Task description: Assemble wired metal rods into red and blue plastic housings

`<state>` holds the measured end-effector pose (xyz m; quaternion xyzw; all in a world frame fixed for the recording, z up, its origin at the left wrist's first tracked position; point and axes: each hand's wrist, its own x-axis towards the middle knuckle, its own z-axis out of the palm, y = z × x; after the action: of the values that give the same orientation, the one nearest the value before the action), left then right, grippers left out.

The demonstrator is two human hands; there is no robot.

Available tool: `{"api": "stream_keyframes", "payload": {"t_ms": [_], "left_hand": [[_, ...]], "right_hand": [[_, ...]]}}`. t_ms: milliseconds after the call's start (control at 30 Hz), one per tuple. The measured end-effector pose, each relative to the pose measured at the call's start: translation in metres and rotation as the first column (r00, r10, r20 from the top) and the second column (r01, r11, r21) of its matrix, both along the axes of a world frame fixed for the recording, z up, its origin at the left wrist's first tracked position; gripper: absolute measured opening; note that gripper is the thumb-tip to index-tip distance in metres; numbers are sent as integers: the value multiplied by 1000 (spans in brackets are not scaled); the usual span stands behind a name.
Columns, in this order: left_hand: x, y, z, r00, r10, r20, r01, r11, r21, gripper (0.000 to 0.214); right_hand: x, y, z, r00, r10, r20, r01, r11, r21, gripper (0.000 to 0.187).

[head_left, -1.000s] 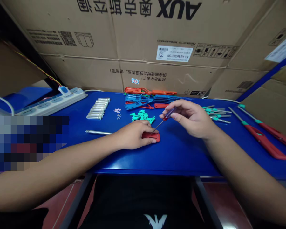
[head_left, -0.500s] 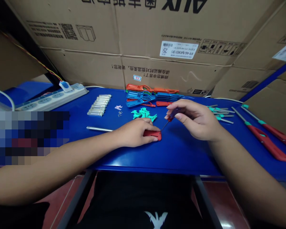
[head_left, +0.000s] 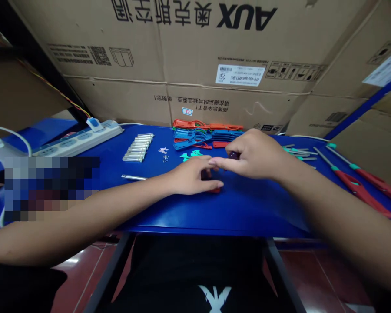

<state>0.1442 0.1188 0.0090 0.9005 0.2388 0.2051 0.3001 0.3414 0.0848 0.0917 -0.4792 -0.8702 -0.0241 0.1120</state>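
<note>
My left hand [head_left: 192, 176] lies on the blue table [head_left: 247, 208] with its fingers pressed down on a small red plastic piece [head_left: 214, 190], which it mostly hides. My right hand [head_left: 250, 154] is closed around a small screwdriver [head_left: 233, 154] with a dark red handle; only a bit of the handle shows between the fingers. The right hand's fingertips reach over the left hand's fingertips, directly above the red piece. The screwdriver's tip is hidden.
Stacked orange and blue plastic shells [head_left: 205, 132] and teal parts [head_left: 192, 154] lie behind the hands. Metal tubes [head_left: 138, 148], a loose rod [head_left: 133, 177] and a power strip [head_left: 74, 139] are at the left. Red-handled tools [head_left: 355, 184] lie at the right. Cardboard boxes [head_left: 195, 61] wall the back.
My right hand has moved left and down, closing over the screwdriver until it sits above my left fingertips. The left hand stays on the red piece, now covering more of it.
</note>
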Motion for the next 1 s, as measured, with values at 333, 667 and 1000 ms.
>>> {"api": "stream_keyframes", "payload": {"t_ms": [333, 667, 1000], "left_hand": [[7, 7, -7, 977, -22, 213, 53, 989, -138, 18], [10, 7, -17, 976, -28, 216, 68, 981, -181, 14], [12, 5, -15, 981, -16, 194, 54, 980, -192, 15]], "right_hand": [[8, -5, 11, 993, 47, 112, -51, 998, 40, 46], [-5, -6, 29, 952, -7, 306, 9, 1000, -5, 54], [2, -1, 38, 926, 184, 329, -176, 983, -52, 26]]}}
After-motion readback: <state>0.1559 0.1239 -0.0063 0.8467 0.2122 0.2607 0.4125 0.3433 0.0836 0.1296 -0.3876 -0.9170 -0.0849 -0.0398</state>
